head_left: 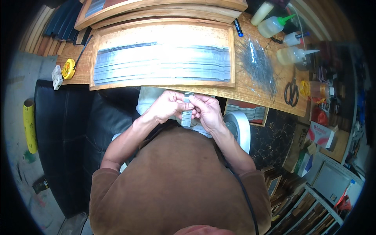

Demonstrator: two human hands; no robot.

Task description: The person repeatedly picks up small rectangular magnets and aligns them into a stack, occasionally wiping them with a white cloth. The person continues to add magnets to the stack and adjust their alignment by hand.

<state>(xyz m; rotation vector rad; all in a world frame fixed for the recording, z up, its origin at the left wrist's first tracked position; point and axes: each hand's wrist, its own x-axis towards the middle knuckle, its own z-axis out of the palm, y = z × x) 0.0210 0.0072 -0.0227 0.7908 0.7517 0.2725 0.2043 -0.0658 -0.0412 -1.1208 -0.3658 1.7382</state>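
A narrow grey strip made of short segments [186,119] is held upright between my two hands, just below the table's front edge. My left hand [167,106] closes on it from the left, thumb across its face. From the other side, my right hand [208,111] pinches the same strip near its upper part. Fingers cover some of its middle. Beyond my hands, a shallow wooden tray [162,85] rests on the table, holding several rows of long grey strips [160,65] with stepped edges.
To the tray's right lie thin dark wires [256,64], black-handled scissors [291,94] and squeeze bottles, one with a green tip [271,27]. At left are a yellow tape measure [68,69] and a black seat [58,137]. More wooden trays [164,15] are stacked behind.
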